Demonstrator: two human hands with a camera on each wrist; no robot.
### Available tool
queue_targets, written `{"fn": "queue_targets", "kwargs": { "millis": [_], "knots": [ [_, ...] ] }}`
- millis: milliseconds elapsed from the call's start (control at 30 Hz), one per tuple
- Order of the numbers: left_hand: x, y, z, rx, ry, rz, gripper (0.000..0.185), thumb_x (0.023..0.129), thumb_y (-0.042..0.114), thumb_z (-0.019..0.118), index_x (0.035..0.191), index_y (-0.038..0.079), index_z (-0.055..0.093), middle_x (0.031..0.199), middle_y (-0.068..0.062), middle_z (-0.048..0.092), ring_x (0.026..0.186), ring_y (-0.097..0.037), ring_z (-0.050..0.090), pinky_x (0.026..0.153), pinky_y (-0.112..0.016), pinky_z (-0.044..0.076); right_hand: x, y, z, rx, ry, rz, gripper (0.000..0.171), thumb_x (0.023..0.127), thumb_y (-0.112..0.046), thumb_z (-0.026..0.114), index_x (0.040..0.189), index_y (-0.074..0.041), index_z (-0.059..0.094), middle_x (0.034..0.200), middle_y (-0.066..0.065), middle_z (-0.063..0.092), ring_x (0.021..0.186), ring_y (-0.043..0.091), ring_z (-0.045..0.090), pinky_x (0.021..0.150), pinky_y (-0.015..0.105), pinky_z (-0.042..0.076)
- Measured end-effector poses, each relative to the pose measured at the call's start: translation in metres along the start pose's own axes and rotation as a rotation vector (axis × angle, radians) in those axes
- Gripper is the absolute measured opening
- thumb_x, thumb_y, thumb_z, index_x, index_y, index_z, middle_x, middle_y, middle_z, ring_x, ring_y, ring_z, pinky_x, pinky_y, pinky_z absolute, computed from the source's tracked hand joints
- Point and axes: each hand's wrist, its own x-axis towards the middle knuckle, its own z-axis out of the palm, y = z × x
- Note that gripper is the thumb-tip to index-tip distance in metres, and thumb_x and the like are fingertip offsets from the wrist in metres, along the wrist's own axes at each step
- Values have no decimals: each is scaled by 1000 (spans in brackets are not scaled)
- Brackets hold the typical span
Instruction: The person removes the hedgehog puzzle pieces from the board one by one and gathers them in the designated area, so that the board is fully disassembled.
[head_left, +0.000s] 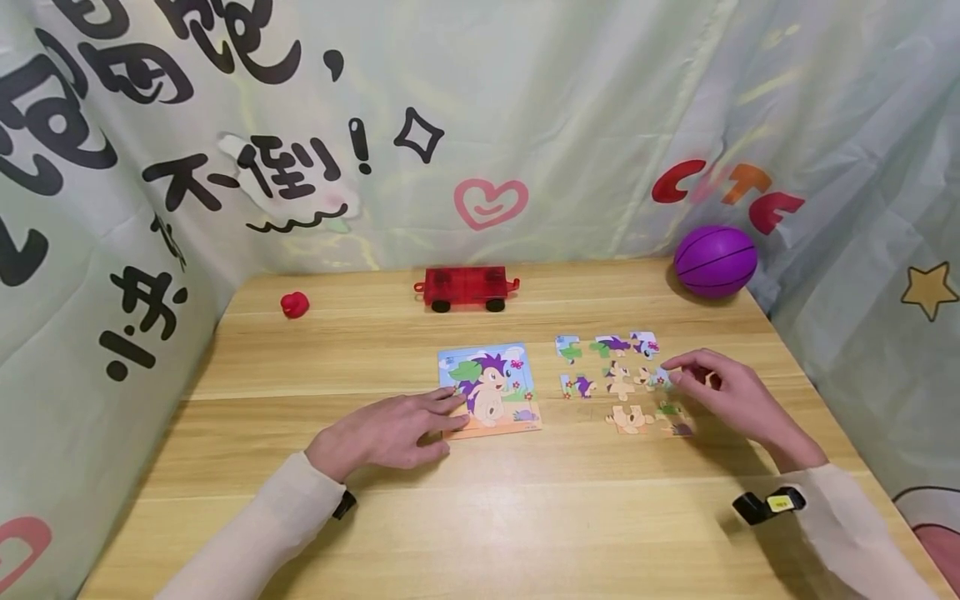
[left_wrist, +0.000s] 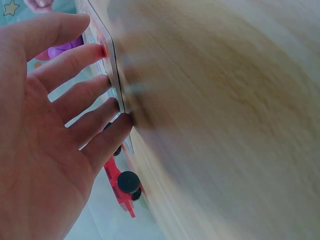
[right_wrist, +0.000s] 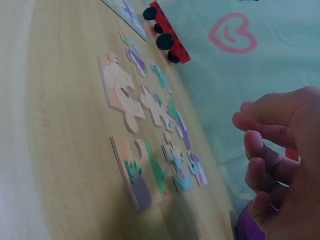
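Note:
My left hand (head_left: 384, 429) rests its fingertips on the left edge of a square hedgehog picture board (head_left: 493, 371), fingers spread and fairly straight. To the right of that board lie several loose jigsaw pieces (head_left: 630, 419), apart from one another in rough rows. My right hand (head_left: 733, 398) hovers over the right side of these pieces, loosely curled, with nothing visible between thumb and forefinger. In the head view its fingertips overlap a flower piece (head_left: 662, 378). Below them is a piece with a grey-purple shape (right_wrist: 142, 185), lying flat on the table.
Behind the board stands a red toy wagon (head_left: 465, 285) with black wheels. A small red toy (head_left: 295, 305) sits at the back left, a purple ball (head_left: 716, 261) at the back right. Printed cloth (head_left: 585, 125) encloses the wooden table (head_left: 510, 517) on its back and sides.

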Motion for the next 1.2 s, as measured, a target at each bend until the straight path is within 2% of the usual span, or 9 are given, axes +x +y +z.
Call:
{"fn": "queue_targets", "kwargs": {
  "millis": [133,267,400,633,833,1000,1200],
  "knots": [
    [0,0,1,0,1,-1,53,112,38,56,161,18,55,177,-9,37,166,-31,33,130,-50,39,4,-7,8,47,-16,-2,17,108,-13,70,122,-9,79,98,-7,68,78,7,51,64,24,44],
    [0,0,0,5,0,-2,53,112,38,56,161,18,55,176,-9,37,166,-31,33,130,-50,39,14,-26,25,87,-41,-30,17,107,-12,70,122,-9,79,103,-2,71,81,8,55,69,23,48],
    [0,0,0,5,1,-6,53,112,38,56,161,19,55,177,-8,37,166,-30,33,130,-50,39,29,-51,46,120,-91,-53,18,107,-15,71,121,-7,79,101,3,71,82,13,59,71,24,52],
    [0,0,2,0,6,-12,52,113,38,57,162,19,55,177,-8,36,166,-30,32,130,-50,39,50,-87,92,168,-174,-93,20,104,-16,75,120,-5,79,100,3,72,86,17,64,74,26,56],
    [-1,-1,2,9,17,8,52,113,37,57,161,19,55,177,-9,36,166,-32,32,130,-51,38,57,-115,128,182,-282,-99,27,103,-20,77,126,-5,78,106,3,72,91,15,65,77,26,58],
    [-3,-2,3,34,44,-7,51,112,40,59,161,25,56,177,-11,35,166,-37,31,129,-53,39,59,-130,155,186,-318,-92,28,103,-20,78,127,-6,77,106,2,70,91,13,64,78,26,57],
    [-5,-3,4,51,61,-14,51,112,40,60,161,28,55,176,-16,35,164,-37,34,127,-53,43,60,-141,179,160,-370,-104,29,100,-16,81,127,-7,78,107,1,69,95,12,62,86,28,56]
  ]
}}
